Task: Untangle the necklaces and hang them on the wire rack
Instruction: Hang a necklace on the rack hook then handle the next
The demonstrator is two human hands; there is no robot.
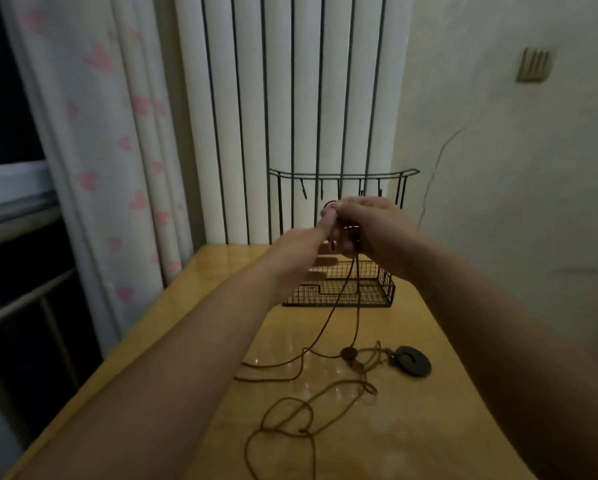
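From the head camera, both arms reach forward over the wooden table (221,427), whose left edge runs beside a heart-print curtain (93,133) and whose far edge meets a white radiator (280,98). The near half of the tabletop has bare room around the cords.

One wire rack (339,289) stands at the far edge, its top rail carrying five small hooks. The left hand (304,244) and right hand (373,230) meet just in front of those hooks, fingers curled, pinching a red cord necklace (354,306) that hangs down to the tabletop. A second necklace, a brown cord (290,420), lies looped near the middle, its end running off the near edge. One black disc pendant (413,360) lies toward the right edge; a smaller dark bead (348,352) sits beside it.

The hands cover what they pinch, and the tangle between bead and pendant is hard to make out.
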